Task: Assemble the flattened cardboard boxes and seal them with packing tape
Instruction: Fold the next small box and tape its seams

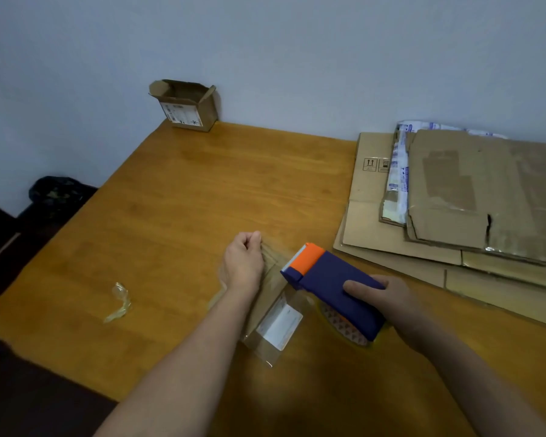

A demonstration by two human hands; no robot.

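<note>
My right hand [388, 302] grips a blue tape dispenser [331, 283] with an orange cutter head and a roll of clear tape under it. My left hand [244, 260] pinches the free end of the clear tape [270, 252], stretched out from the dispenser's head. Under both hands lies a small flat cardboard box [278, 313] with a white label, partly hidden by my left forearm. A stack of flattened cardboard boxes [473, 197] lies at the right of the wooden table [177, 216].
A small open cardboard box [186, 105] stands at the table's far corner against the wall. A crumpled scrap of clear tape [119, 302] lies at the front left. A dark bag [56, 190] sits on the floor beyond the left edge.
</note>
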